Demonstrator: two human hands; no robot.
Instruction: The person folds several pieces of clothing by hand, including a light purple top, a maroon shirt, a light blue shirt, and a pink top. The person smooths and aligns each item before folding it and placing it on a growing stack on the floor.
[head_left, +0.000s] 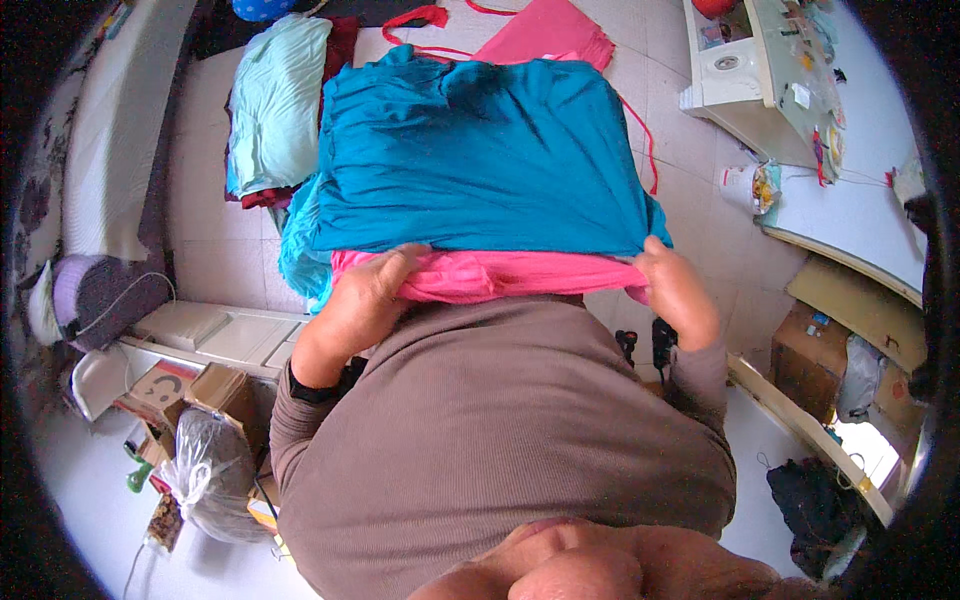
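Note:
A dark teal cloth (487, 157) lies spread in front of me, with a pink cloth (517, 276) showing along its near edge. My left hand (360, 300) grips the near edge of the cloths at the left, its fingers partly hidden under the fabric. At the right near corner, my right hand (671, 289) pinches the pink cloth and the teal corner between thumb and fingers. Lighter turquoise fabric (300, 247) hangs out at the left side. Beyond it lies a folded mint-green cloth (277, 105) on dark red fabric.
A pink-red cloth (547, 37) and red cords (649, 142) lie on the tiled floor beyond. White furniture (735, 75) and a small tub (739, 187) stand at the right. Cardboard boxes (161, 386) and a tied plastic bag (214, 472) are at the lower left.

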